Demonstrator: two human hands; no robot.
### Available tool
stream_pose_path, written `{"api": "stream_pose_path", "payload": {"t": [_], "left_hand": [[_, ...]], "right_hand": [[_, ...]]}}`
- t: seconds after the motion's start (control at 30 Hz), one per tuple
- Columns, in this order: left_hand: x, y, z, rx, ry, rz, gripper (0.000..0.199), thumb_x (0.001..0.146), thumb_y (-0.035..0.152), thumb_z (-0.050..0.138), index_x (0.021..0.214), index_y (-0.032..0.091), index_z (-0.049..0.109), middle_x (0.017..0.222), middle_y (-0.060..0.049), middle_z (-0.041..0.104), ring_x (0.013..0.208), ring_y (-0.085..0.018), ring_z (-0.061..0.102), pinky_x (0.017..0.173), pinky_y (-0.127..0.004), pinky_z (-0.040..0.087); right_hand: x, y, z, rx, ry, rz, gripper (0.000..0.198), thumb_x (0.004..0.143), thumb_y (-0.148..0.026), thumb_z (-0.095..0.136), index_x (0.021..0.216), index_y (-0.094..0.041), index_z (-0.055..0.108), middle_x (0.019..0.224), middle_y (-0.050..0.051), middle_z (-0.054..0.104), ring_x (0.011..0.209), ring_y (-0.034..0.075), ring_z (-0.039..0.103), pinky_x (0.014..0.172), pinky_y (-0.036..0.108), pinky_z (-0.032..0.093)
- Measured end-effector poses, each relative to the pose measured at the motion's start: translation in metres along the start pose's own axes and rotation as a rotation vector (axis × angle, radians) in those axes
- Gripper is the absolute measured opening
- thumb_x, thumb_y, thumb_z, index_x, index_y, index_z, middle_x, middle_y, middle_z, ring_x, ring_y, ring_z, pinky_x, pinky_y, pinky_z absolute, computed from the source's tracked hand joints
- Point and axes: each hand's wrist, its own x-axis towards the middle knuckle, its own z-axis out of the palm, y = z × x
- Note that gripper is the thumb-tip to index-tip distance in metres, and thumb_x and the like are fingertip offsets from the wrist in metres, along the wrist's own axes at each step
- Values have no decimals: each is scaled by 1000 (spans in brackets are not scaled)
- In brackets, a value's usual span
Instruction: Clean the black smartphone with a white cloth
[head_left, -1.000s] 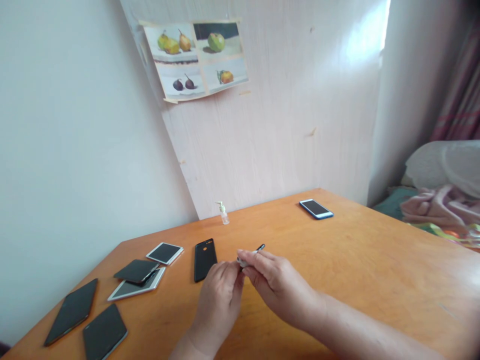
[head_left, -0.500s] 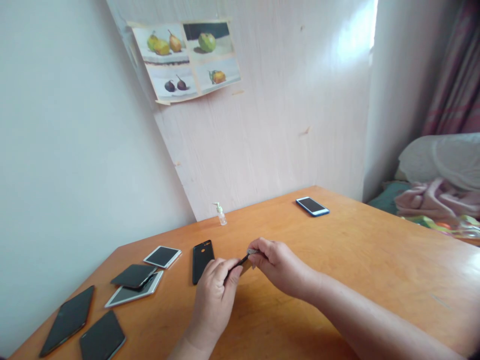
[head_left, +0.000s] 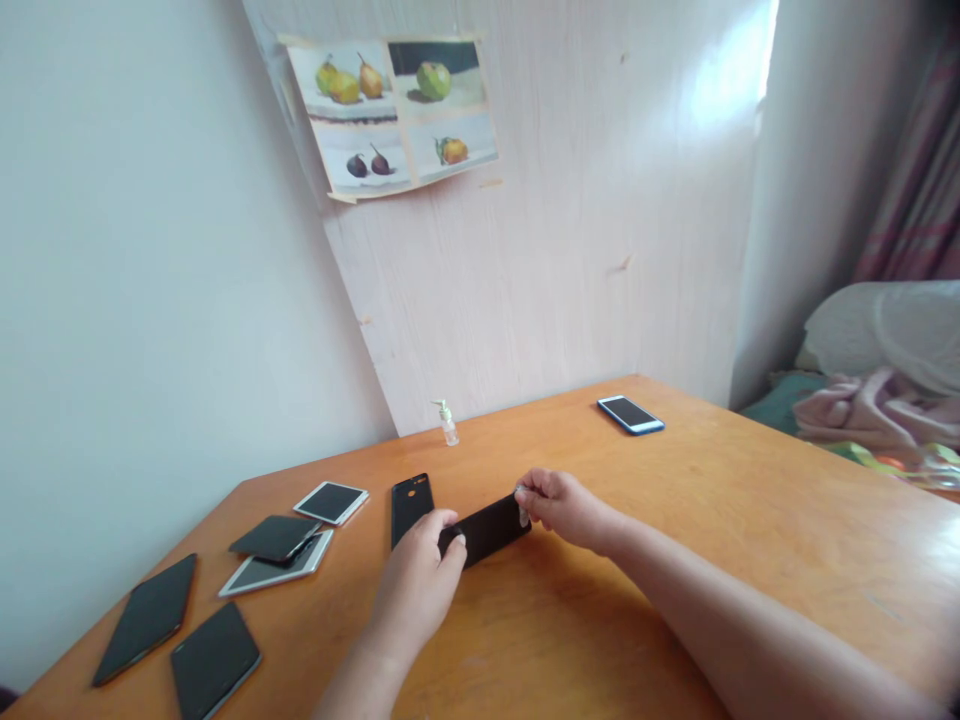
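Holding a black phone point(head_left: 487, 528) flat on the table point(head_left: 675, 560) between both hands | left hand point(head_left: 420, 580) grips its near end, fingers curled | right hand point(head_left: 559, 505) pinches the far end (something small and pale at the fingertips, unclear) | another black phone point(head_left: 409, 505) lies just left, touching or nearly so | small bottle point(head_left: 448, 424) stands behind.

A home bedroom: a bed with rumpled bedding point(head_left: 877, 410), a curtain point(head_left: 919, 190), and fruit pictures point(head_left: 394, 115) on the wall.

Left hand point(head_left: 420, 580) and right hand point(head_left: 559, 505) grip opposite ends of a black phone point(head_left: 487, 528) on the table point(head_left: 675, 560). Another black phone back point(head_left: 409, 505) lies just beside.
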Motion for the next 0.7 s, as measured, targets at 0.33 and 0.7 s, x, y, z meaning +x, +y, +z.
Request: {"api": "stream_pose_path", "payload": {"t": [0.33, 0.7], "left_hand": [[-4, 8, 10, -31, -62, 19, 17, 92, 31, 48, 96, 24, 63, 92, -2, 69, 89, -20, 63, 75, -28, 43], [-3, 11, 27, -153, 28, 36, 25, 88, 33, 53, 109, 22, 62, 108, -7, 70, 101, -23, 64, 89, -35, 46]], "right_hand": [[6, 0, -10, 210, 312, -42, 32, 83, -46, 58, 92, -17, 68, 70, 0, 62, 64, 13, 53, 59, 25, 40], [6, 4, -10, -192, 423, -66, 30, 84, -43, 55, 77, -19, 72, 79, 5, 63, 78, 19, 58, 74, 30, 43]]}}
